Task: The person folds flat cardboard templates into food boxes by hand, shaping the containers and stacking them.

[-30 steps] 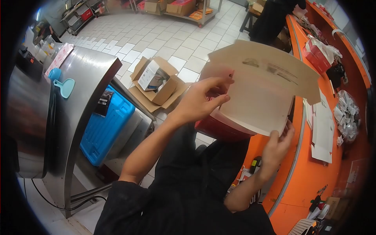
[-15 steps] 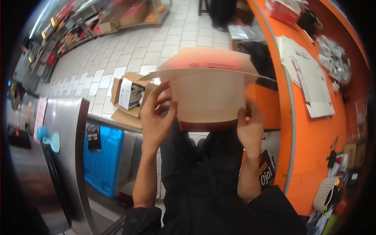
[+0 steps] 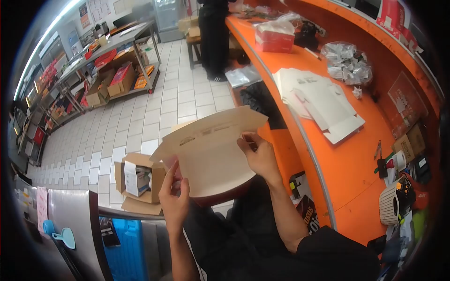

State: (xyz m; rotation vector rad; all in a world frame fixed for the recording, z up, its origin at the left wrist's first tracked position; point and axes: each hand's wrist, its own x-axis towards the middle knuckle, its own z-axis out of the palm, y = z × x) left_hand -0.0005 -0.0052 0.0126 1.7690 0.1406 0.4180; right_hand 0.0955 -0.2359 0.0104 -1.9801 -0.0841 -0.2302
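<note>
A partly folded cardboard food box (image 3: 218,164), pale inside and dark red along its lower edge, is held up in front of my lap. A wide flap with small print stands up along its far side. My left hand (image 3: 175,199) grips the left end, thumb and fingers on the side wall. At the right end my right hand (image 3: 260,157) pinches the wall near its top corner, fingers curled. Several flat pale cardboard box blanks (image 3: 323,100) lie fanned on the orange counter (image 3: 323,159) to the right.
An open carton (image 3: 154,180) with papers stands on the tiled floor at left. Nearer are a steel cabinet (image 3: 70,210) and blue plastic bin (image 3: 127,243). A basket (image 3: 390,206) and a bag of crumpled wrap (image 3: 347,63) sit on the counter. A person in black (image 3: 214,42) stands beyond.
My view has swung up, showing more of the room. The box has tilted so its inside and printed flap face me, and my right hand has moved up along its side.
</note>
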